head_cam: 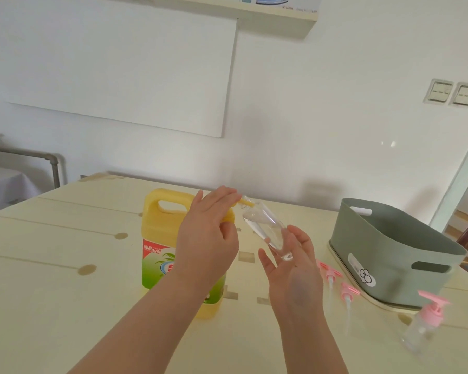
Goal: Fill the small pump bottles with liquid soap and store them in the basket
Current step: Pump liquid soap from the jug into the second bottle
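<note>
A big yellow soap jug [161, 236] with a green and red label stands mid-table. My left hand [208, 233] rests on its pump head, fingers spread over the yellow spout. My right hand [292, 265] holds a small clear bottle [265, 230] tilted, its open mouth against the spout tip. The bottle looks clear inside. A green-grey basket [389, 252] sits at the right; its inside is hidden. Pink pump heads [335, 279] lie loose beside the basket. Another small bottle [427, 322] with a pink pump stands at the front right.
The pale wooden table [65, 265] reaches back to a white wall. The basket rests on a cream tray [362, 295]. A grey pipe [38, 157] runs at the far left, and a door edge [459, 184] stands right of the basket.
</note>
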Motion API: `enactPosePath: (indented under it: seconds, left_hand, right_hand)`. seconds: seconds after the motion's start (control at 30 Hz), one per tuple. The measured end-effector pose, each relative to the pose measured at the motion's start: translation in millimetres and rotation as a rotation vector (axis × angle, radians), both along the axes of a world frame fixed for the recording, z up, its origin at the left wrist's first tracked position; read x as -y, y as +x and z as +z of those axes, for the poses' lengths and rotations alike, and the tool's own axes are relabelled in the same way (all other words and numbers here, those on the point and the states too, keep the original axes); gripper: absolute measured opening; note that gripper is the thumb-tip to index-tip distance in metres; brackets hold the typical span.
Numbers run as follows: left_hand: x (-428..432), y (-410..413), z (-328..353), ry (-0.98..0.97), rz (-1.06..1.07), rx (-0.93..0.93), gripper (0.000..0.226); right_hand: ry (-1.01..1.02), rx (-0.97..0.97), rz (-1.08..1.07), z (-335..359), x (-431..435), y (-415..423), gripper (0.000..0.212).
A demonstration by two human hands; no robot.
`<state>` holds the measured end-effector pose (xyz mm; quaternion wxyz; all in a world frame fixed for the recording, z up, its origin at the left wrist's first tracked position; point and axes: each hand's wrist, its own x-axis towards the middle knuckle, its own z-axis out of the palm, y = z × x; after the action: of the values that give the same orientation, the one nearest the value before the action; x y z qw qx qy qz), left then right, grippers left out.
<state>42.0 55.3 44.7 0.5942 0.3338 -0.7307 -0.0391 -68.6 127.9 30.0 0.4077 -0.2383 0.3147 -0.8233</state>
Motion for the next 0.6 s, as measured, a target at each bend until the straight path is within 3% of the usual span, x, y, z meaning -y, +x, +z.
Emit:
enactPosePath:
  seconds: [0.33,0.6]
  left_hand:
    - [-0.2,3.6,-3.9,0.064,0.014,0.093,0.051]
    - [-6.8,3.6,16.2,0.045,-0.015,0.044,0.051]
  right_hand:
    - [0.025,0.024,0.008,-2.5,0.9,0.4,0.014]
    - [-0.003,-0.014,0.027,14.0,-4.6,0.5,0.012]
